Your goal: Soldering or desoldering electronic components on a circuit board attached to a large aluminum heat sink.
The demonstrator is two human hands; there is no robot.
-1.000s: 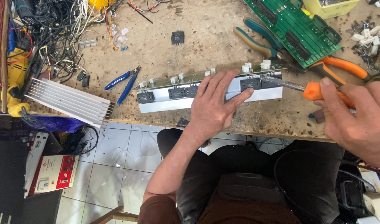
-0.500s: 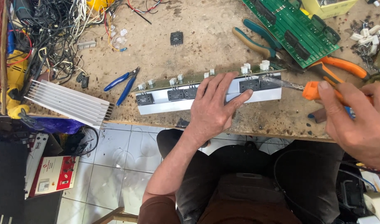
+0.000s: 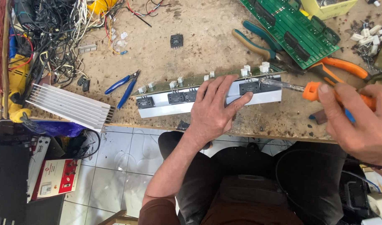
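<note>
- Long aluminium heatsink bar [image 3: 207, 104] with black transistors lies along the workbench's [image 3: 199, 46] near edge, long axis running left to right.
- Left hand [image 3: 214, 108] is pressed flat on it, fingers spread, palm over the middle, not curled around anything.
- Right hand [image 3: 357, 121] is wrapped around an orange-handled screwdriver [image 3: 311, 89]; the shaft points left at the bar's right end, so that hand's closer to that end.
- Red-and-white boxy unit with a label [image 3: 55, 177] sits on the floor, lower left.
- Yellow box [image 3: 328, 8] is at the far right corner, beside a green circuit board [image 3: 295, 29].
</note>
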